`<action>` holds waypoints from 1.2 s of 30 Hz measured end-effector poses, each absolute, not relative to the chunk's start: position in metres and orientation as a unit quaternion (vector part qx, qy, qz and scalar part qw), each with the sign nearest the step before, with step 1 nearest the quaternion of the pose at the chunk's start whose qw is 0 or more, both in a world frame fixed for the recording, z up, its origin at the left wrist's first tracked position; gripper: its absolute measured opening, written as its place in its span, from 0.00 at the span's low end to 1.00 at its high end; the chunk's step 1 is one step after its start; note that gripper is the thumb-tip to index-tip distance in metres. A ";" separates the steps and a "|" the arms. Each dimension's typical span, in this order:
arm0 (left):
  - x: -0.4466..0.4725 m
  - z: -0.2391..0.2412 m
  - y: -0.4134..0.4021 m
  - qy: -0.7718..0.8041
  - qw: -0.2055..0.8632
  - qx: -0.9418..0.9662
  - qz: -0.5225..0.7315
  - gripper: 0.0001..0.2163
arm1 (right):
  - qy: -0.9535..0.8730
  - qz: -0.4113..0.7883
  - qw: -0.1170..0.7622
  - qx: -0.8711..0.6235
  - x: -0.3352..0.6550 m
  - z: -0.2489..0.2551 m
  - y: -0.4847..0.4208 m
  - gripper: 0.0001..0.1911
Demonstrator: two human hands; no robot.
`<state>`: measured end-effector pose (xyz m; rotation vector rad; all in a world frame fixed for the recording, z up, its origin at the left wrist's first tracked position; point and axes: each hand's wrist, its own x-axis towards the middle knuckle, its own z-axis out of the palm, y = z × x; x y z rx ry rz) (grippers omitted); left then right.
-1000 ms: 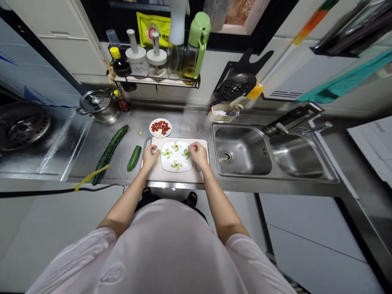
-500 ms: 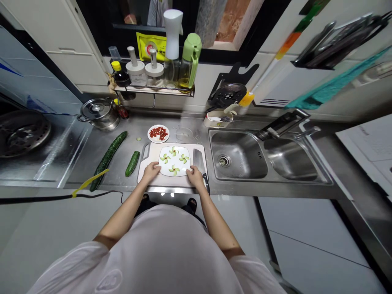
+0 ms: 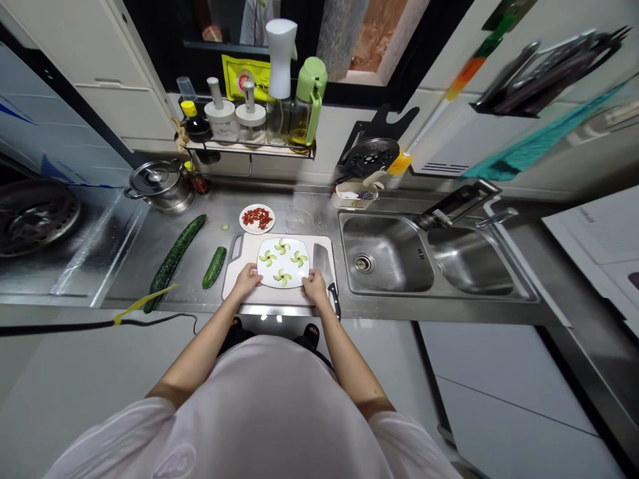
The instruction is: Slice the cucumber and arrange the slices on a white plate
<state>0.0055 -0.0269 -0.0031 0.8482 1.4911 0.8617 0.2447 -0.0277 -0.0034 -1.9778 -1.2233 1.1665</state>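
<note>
A white square plate (image 3: 283, 263) with rounded corners lies over the pale cutting board (image 3: 239, 283). Several pinwheels of green cucumber slices (image 3: 282, 277) with small red centres are set out on it. My left hand (image 3: 247, 279) grips the plate's left edge between thumb and fingers. At its right edge my right hand (image 3: 313, 286) holds it the same way. Along the board's right side rests a cleaver (image 3: 323, 261), its black handle (image 3: 334, 299) beyond my right hand. Whether the plate touches the board is hard to tell.
A long cucumber (image 3: 177, 259) and a cut cucumber piece (image 3: 214, 267) lie to the left. Behind the board is a round plate of red bits (image 3: 256, 219). A lidded pot (image 3: 160, 186) stands back left; a double sink (image 3: 387, 256) is on the right. Bottles line a wall shelf (image 3: 234, 146).
The view has shifted very slightly. Both hands keep their hold on the plate, and nothing on the counter has visibly moved.
</note>
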 end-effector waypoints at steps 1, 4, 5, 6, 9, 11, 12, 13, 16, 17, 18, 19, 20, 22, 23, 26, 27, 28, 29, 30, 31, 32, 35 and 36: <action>0.005 0.002 -0.028 0.626 0.583 0.354 0.379 0.19 | -0.446 0.445 0.280 -0.724 0.245 0.000 -0.029 0.16; 0.004 0.024 -0.031 0.582 0.620 0.336 0.406 0.22 | -0.438 0.474 0.326 -0.691 0.248 0.015 -0.031 0.16; 0.004 0.033 -0.033 0.571 0.631 0.331 0.408 0.23 | -0.437 0.483 0.344 -0.676 0.249 0.020 -0.032 0.16; 0.003 0.041 -0.034 0.565 0.636 0.329 0.410 0.24 | -0.437 0.491 0.360 -0.662 0.250 0.026 -0.033 0.16; 0.002 0.062 -0.040 0.553 0.635 0.335 0.422 0.25 | -0.433 0.512 0.392 -0.630 0.253 0.046 -0.037 0.18; 0.001 0.074 -0.044 0.547 0.631 0.340 0.432 0.26 | -0.421 0.524 0.410 -0.616 0.254 0.060 -0.040 0.19; 0.001 0.079 -0.046 0.544 0.628 0.343 0.437 0.26 | -0.416 0.531 0.419 -0.607 0.254 0.067 -0.043 0.20; 0.002 0.083 -0.048 0.543 0.626 0.345 0.441 0.26 | -0.413 0.537 0.428 -0.598 0.254 0.074 -0.045 0.20; 0.003 0.093 -0.055 0.541 0.619 0.345 0.454 0.27 | -0.403 0.543 0.451 -0.583 0.253 0.091 -0.052 0.21; 0.004 0.096 -0.056 0.540 0.617 0.343 0.458 0.27 | -0.398 0.546 0.458 -0.578 0.253 0.095 -0.054 0.21; 0.004 0.098 -0.058 0.539 0.615 0.342 0.463 0.27 | -0.393 0.547 0.465 -0.574 0.253 0.099 -0.056 0.21; 0.005 0.100 -0.059 0.537 0.614 0.341 0.467 0.27 | -0.387 0.549 0.472 -0.570 0.253 0.102 -0.057 0.22; 0.006 0.102 -0.061 0.537 0.612 0.341 0.470 0.27 | -0.380 0.551 0.480 -0.568 0.253 0.105 -0.058 0.22; 0.007 0.105 -0.063 0.541 0.606 0.344 0.471 0.28 | -0.353 0.561 0.493 -0.563 0.252 0.111 -0.059 0.23; 0.009 0.106 -0.064 0.544 0.603 0.347 0.469 0.28 | -0.330 0.575 0.496 -0.560 0.252 0.113 -0.059 0.24; 0.017 0.110 -0.068 0.540 0.611 0.350 0.460 0.28 | -0.243 0.646 0.487 -0.535 0.252 0.116 -0.060 0.26; 0.022 0.110 -0.071 0.532 0.622 0.348 0.457 0.28 | -0.216 0.666 0.483 -0.526 0.253 0.115 -0.062 0.26; 0.027 0.111 -0.074 0.521 0.637 0.344 0.453 0.28 | -0.193 0.679 0.482 -0.519 0.254 0.114 -0.064 0.26; 0.034 0.110 -0.077 0.509 0.653 0.337 0.448 0.28 | -0.173 0.680 0.488 -0.519 0.256 0.111 -0.067 0.25; 0.041 0.109 -0.081 0.503 0.666 0.331 0.440 0.28 | -0.158 0.670 0.498 -0.528 0.260 0.108 -0.070 0.25; 0.049 0.106 -0.084 0.499 0.677 0.330 0.429 0.28 | -0.145 0.662 0.501 -0.539 0.264 0.104 -0.075 0.24; 0.057 0.102 -0.087 0.492 0.688 0.335 0.416 0.29 | -0.135 0.656 0.502 -0.548 0.270 0.099 -0.080 0.24; 0.075 0.083 -0.092 0.442 0.723 0.395 0.355 0.27 | -0.102 0.626 0.507 -0.584 0.299 0.082 -0.103 0.24; 0.078 0.075 -0.090 0.420 0.724 0.439 0.327 0.26 | -0.097 0.612 0.513 -0.594 0.313 0.077 -0.115 0.25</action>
